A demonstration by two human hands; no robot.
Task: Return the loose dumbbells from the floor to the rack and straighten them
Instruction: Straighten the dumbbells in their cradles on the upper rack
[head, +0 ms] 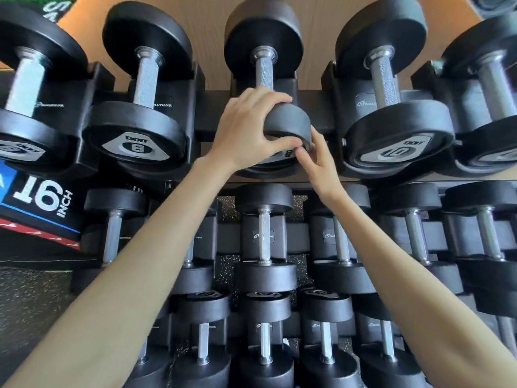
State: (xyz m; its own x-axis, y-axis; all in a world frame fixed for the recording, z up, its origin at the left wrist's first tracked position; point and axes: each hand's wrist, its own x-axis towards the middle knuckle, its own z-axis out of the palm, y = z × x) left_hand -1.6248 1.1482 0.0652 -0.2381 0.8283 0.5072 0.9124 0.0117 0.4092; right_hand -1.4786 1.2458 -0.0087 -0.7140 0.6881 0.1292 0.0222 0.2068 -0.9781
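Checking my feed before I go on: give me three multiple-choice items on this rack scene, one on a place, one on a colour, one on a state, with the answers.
1. Where is the dumbbell being handled?
A. on the floor
B. top row of the rack, between the 8 dumbbell and the 10 dumbbell
C. bottom row

2. What colour are its heads?
A. red
B. yellow
C. black

3. What is the left hand doing?
A. gripping the dumbbell's near head
B. hanging idle
C. holding a towel

Answers: 1 B, it sits in the cradle between those two marked weights; 2 C, both rubber heads are black; 3 A, its fingers curl over the near head, while the right hand touches the rim.
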